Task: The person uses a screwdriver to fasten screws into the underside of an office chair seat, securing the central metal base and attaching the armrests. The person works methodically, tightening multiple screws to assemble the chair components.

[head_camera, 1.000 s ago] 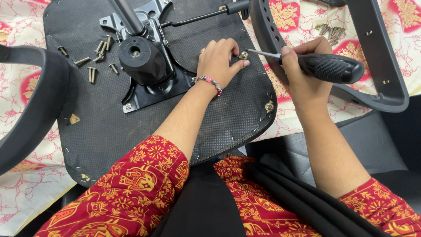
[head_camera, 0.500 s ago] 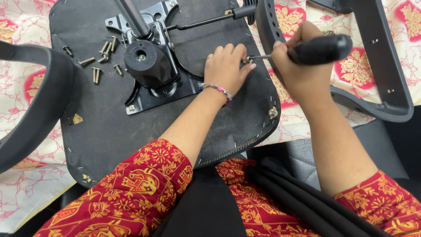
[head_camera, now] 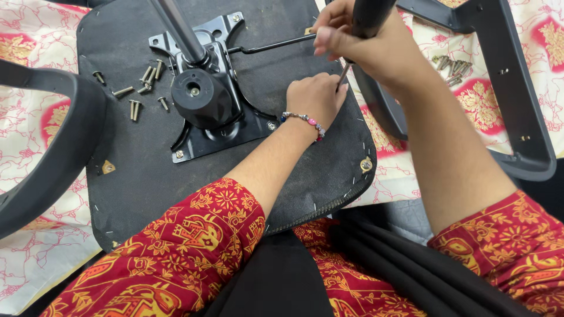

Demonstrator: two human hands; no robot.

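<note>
the mechanism plate [head_camera: 202,100] sits on the seat base [head_camera: 176,176]. loose screws [head_camera: 138,91] lie on the base just left of the plate. the left hand [head_camera: 317,97] rests right of the plate, the right hand [head_camera: 367,44] above it gripping a screwdriver [head_camera: 367,17]. an armrest [head_camera: 517,88] lies far right of the plate.

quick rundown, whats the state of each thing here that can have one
seat base: upside down, flat on the cloth
metal plate: on the seat base, screws in its corners
screwdriver: upright, tip down at the seat
right hand: closed round the screwdriver
left hand: fingers at the tip
loose screws: lying scattered
armrest: detached, lying alongside
</note>
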